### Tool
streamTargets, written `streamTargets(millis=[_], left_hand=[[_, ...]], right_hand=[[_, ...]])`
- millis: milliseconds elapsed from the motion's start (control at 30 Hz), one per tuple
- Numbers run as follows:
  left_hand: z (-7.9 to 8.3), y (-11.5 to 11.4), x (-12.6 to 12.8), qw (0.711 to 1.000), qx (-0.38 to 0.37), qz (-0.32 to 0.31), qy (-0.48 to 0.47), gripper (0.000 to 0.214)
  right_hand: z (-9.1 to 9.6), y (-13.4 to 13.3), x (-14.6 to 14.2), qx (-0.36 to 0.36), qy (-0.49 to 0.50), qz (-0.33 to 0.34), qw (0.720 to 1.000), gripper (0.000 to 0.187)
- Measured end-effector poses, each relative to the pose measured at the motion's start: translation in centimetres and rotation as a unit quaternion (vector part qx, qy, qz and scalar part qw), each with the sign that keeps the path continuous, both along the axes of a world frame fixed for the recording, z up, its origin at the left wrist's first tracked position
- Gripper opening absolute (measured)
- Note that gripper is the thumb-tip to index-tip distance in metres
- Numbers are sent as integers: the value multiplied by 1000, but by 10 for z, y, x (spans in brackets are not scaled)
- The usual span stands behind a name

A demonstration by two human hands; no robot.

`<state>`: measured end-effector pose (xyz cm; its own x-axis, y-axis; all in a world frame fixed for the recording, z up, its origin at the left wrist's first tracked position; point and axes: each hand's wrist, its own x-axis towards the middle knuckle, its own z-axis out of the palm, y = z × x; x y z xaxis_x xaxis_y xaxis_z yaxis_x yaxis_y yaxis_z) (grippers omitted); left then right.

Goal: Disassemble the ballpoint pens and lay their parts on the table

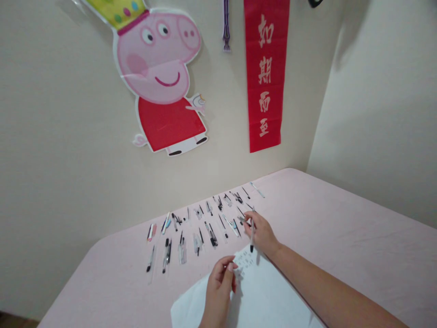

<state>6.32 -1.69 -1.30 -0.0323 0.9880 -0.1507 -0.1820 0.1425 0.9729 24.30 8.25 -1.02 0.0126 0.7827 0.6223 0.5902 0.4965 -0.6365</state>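
My right hand [262,233] is closed round a white pen [251,237], its dark tip pointing down at the top edge of a white sheet of paper [262,291] with some writing on it. The same hand also reaches among small pen parts [243,220] just beyond it. My left hand [220,284] rests on the paper's upper left part, fingers curled with the tips pinched together; whether they hold anything is hidden. Both hands are over the pink table [341,237].
Several pens and taken-apart pen pieces [191,232] lie in rows across the table's far side, up to the wall. A cartoon pig cut-out [160,77] and a red banner with characters [266,73] hang on the wall. The table's corner meets the walls at upper right.
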Motion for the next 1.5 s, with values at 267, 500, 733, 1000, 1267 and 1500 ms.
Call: streamTargets(millis=[267,500,733,1000,1267,1500], left_hand=[[3,4,0,983,-36,34,-177,48],[9,3,-1,993,1,35,-113,40],[0,7,-9,976,140,74,150,28],[-7,9,-12,953,188,68,229,18],[-6,5,-10,925,235,40,297,18],[3,-3,-5,923,213,-30,319,23]], right_hand=[[13,-61,-55,-14,-41,231,972,24],[16,-61,-48,-25,-18,277,960,29],[3,-64,-43,-104,99,202,969,44],[3,-60,-42,-124,136,257,949,55],[6,-56,-44,-93,102,302,943,50],[9,-55,-46,-120,105,316,935,47]])
